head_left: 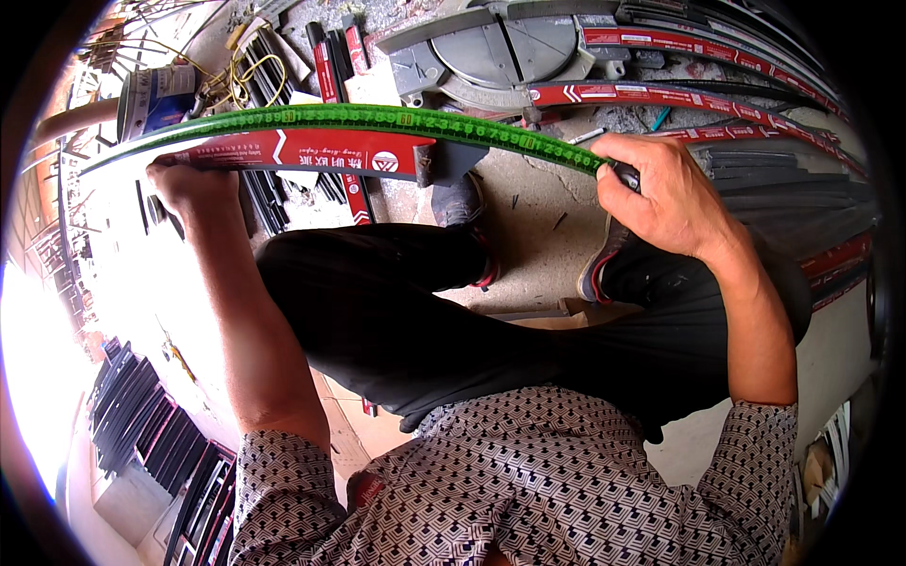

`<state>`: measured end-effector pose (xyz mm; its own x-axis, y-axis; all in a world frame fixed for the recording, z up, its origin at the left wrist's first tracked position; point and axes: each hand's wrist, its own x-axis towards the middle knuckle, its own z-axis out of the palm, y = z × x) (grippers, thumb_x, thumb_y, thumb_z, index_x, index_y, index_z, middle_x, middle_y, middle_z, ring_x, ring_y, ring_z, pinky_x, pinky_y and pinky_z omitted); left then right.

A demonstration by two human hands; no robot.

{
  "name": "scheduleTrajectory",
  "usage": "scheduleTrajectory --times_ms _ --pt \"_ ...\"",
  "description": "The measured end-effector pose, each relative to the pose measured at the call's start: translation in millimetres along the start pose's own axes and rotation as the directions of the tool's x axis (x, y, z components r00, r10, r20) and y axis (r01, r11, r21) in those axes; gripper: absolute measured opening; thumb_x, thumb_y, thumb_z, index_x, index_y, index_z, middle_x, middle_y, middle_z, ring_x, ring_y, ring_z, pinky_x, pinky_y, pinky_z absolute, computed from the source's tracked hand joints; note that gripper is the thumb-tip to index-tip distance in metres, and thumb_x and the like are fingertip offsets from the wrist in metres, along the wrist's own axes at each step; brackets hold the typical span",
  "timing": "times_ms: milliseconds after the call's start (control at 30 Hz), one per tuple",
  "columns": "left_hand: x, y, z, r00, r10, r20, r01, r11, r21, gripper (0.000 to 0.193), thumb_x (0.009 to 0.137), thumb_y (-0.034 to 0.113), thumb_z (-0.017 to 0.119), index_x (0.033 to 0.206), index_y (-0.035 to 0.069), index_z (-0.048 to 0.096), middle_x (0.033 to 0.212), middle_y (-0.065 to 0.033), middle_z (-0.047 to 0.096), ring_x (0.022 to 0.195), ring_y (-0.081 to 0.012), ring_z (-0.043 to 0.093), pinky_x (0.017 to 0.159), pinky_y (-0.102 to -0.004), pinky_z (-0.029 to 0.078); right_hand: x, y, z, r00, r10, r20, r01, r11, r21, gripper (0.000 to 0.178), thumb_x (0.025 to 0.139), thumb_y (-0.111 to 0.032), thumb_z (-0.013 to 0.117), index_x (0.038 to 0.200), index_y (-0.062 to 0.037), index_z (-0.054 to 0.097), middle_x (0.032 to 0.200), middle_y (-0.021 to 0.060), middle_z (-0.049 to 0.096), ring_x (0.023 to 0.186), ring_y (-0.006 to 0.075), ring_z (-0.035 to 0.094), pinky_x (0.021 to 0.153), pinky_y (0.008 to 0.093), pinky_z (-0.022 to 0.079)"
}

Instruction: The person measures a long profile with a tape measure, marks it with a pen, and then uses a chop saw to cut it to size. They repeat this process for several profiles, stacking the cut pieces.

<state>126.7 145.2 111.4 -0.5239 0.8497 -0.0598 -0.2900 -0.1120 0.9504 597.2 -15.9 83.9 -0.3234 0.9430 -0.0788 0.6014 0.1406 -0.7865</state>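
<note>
A green tape measure (406,120) stretches in a bowed line across the view, in front of my knees. My right hand (661,189) is closed around its right end, where a dark part shows between thumb and fingers. Just below the tape runs a dark profile strip with red printed film (321,154), its cut right end beside a grey angled piece. My left hand (193,189) is closed around the strip's left part, its fingers mostly hidden. The tape's far left end runs past this hand into bright glare.
A grey miter saw (500,47) stands on the floor ahead. Red-filmed strips (661,97) lie right of it. A blue and white bucket (159,94) and a yellow cord (260,80) are at the far left. Dark cut pieces (132,406) are stacked at the lower left.
</note>
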Motion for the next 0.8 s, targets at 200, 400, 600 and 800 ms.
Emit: scheduleTrajectory --times_ms 200,400,600,800 --pt "-0.5 0.7 0.9 1.000 -0.007 -0.008 0.007 1.000 -0.008 0.041 0.102 0.033 0.040 0.111 0.004 0.067 0.111 -0.0159 0.071 0.101 -0.0342 0.069 0.093 -0.0534 0.058 -0.3 1.7 0.7 1.000 -0.002 -0.002 0.002 1.000 -0.004 0.017 0.089 -0.013 0.062 0.095 0.0020 0.068 0.069 0.0246 0.060 0.059 0.0387 0.061 0.061 0.0433 0.049" --pt "-0.6 0.7 1.8 1.000 0.003 -0.008 -0.003 1.000 -0.027 0.040 0.102 0.032 0.040 0.112 0.004 0.067 0.111 -0.0161 0.071 0.100 -0.0345 0.069 0.093 -0.0538 0.059 -0.1 1.8 1.2 1.000 0.004 -0.002 -0.004 1.000 0.002 0.017 0.089 -0.013 0.062 0.095 0.0020 0.068 0.070 0.0249 0.060 0.060 0.0390 0.061 0.061 0.0435 0.049" --pt "-2.8 -0.4 3.7 0.999 0.004 -0.047 -0.005 1.000 -0.009 0.041 0.102 0.033 0.041 0.115 0.004 0.066 0.114 -0.0168 0.070 0.102 -0.0351 0.069 0.094 -0.0542 0.058 0.0 0.9 0.4 1.000 0.014 0.005 -0.014 1.000 -0.006 0.018 0.089 -0.014 0.062 0.096 0.0017 0.067 0.071 0.0251 0.061 0.062 0.0407 0.062 0.062 0.0440 0.050" --pt "0.7 -0.6 2.3 0.999 0.008 -0.053 -0.010 0.999 -0.040 0.041 0.101 0.033 0.042 0.115 0.003 0.066 0.114 -0.0170 0.070 0.103 -0.0354 0.069 0.095 -0.0546 0.058 0.5 0.1 0.1 1.000 0.020 0.011 -0.020 1.000 0.002 0.018 0.089 -0.014 0.062 0.095 0.0018 0.067 0.073 0.0255 0.061 0.064 0.0418 0.062 0.064 0.0444 0.050"
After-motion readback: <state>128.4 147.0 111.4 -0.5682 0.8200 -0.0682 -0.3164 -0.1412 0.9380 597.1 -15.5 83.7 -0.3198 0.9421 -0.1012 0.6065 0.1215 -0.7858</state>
